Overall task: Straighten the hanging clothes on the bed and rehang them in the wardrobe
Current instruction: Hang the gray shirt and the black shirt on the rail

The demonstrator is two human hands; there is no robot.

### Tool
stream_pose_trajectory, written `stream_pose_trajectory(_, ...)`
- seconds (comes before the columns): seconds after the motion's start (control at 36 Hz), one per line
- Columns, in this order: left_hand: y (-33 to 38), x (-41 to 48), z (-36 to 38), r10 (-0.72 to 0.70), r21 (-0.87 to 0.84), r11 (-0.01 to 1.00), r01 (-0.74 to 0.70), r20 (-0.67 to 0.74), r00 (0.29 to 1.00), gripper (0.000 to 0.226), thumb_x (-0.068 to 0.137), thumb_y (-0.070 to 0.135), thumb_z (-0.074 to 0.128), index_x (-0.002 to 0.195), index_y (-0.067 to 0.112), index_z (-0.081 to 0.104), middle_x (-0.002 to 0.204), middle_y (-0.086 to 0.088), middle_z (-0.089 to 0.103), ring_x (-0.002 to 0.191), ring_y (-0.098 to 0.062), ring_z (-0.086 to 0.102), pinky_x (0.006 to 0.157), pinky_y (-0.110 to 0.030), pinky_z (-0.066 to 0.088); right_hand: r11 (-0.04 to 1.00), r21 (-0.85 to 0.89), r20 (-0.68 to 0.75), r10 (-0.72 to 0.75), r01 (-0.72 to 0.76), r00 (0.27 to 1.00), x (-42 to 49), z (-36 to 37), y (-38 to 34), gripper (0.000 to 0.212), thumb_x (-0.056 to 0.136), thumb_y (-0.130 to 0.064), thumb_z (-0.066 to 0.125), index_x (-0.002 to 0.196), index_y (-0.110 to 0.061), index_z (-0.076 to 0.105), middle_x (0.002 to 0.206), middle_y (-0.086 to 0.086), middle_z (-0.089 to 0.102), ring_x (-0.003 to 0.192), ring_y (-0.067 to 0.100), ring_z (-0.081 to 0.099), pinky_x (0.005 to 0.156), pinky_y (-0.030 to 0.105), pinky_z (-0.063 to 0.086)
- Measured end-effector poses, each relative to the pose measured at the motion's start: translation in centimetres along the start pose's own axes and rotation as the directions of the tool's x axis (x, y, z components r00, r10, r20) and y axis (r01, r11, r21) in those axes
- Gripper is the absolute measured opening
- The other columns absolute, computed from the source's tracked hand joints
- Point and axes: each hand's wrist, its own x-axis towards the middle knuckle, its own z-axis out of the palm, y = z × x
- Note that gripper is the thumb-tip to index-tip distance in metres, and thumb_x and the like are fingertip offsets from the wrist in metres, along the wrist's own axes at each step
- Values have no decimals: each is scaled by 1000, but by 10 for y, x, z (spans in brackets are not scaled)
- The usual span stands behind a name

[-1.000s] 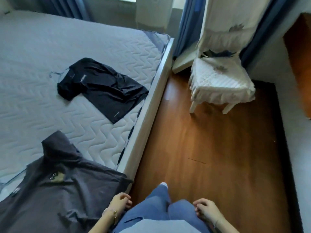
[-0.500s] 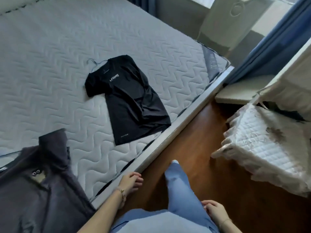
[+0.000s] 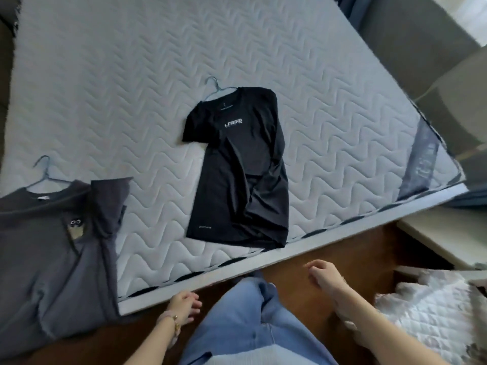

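A black T-shirt (image 3: 238, 169) with a white chest logo lies rumpled on the bed (image 3: 105, 88), still on a thin blue wire hanger (image 3: 214, 88) that sticks out at its collar. A dark grey T-shirt (image 3: 52, 248) on a similar hanger (image 3: 44, 171) lies at the left, its hem hanging over the bed's near edge. My left hand (image 3: 183, 305) hovers beside the bed frame, fingers loosely curled, holding nothing. My right hand (image 3: 326, 276) is raised over the floor in front of the bed, fingers apart and empty.
The white bed frame (image 3: 290, 255) runs diagonally in front of me over a brown wooden floor (image 3: 369, 241). A chair with a white quilted cover (image 3: 432, 312) stands close at my right. A low pale platform (image 3: 448, 233) and curtains are at the far right. No wardrobe is in view.
The view has swung left and closer to the bed, bringing the black T-shirt to the centre. My right hand has lifted from my thigh and come forward.
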Motion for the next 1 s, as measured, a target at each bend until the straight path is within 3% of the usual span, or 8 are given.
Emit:
stream_pose_trajectory(0.08,-7,9,-5,-77,-34,997,76,-23,997,17,93,7,42,83,7,56,76,-11,61,62,-22,52,60,-24,37,996,-66,50,-49,52,998,26,-6,-41,26,84,1,46,76,-15,64,44,-3,56,46,16,47,47,23,36)
stream_pose_trajectory(0.28,22,25,-2,-231,-24,973,231,5,973,17,89,10,49,78,4,60,66,-10,61,57,-22,52,60,-25,38,1000,-9,155,1,0,988,56,-6,-106,23,89,4,39,87,-6,60,67,8,57,57,18,51,50,21,39)
stream_pose_trajectory(0.42,96,53,12,-128,-11,992,128,9,992,20,92,7,42,90,2,60,72,-9,61,58,-19,52,52,-23,35,996,-65,178,78,-68,981,81,-11,-121,24,90,2,38,94,-4,61,72,9,59,62,18,53,56,22,41)
stream_pose_trajectory(0.5,156,65,16,-16,-41,999,17,38,999,17,91,5,44,84,8,59,74,-9,61,60,-18,54,48,-23,40,986,-116,183,137,-116,973,100,-15,-127,26,90,2,37,98,-3,62,73,10,60,64,19,54,57,23,43)
stream_pose_trajectory(0.61,233,85,22,125,-75,990,-122,41,991,18,90,9,44,82,16,58,79,-5,66,67,-17,58,57,-24,43,987,-93,157,147,-134,976,136,-20,-157,25,89,4,37,93,-2,61,69,10,58,59,20,53,51,21,42)
stream_pose_trajectory(0.81,319,146,22,325,-19,945,-325,-5,946,19,93,12,42,91,20,59,93,-2,68,86,-17,64,76,-29,51,999,3,178,-48,48,983,238,-15,-262,23,89,4,41,94,-3,62,78,13,59,67,20,53,60,26,43)
stream_pose_trajectory(0.94,352,209,8,422,129,905,-404,-182,888,16,94,15,45,99,20,58,102,0,63,98,-19,60,83,-28,46,958,-42,109,-278,284,954,339,0,-347,22,86,0,49,88,-17,63,85,11,62,72,20,55,63,27,45)
stream_pose_trajectory(1.0,355,233,-2,465,216,882,-418,-260,846,22,93,12,46,111,14,58,113,-6,61,106,-23,57,90,-30,45,913,-121,61,-385,389,921,371,9,-381,20,84,-4,55,87,-23,63,88,8,64,81,24,59,76,36,49)
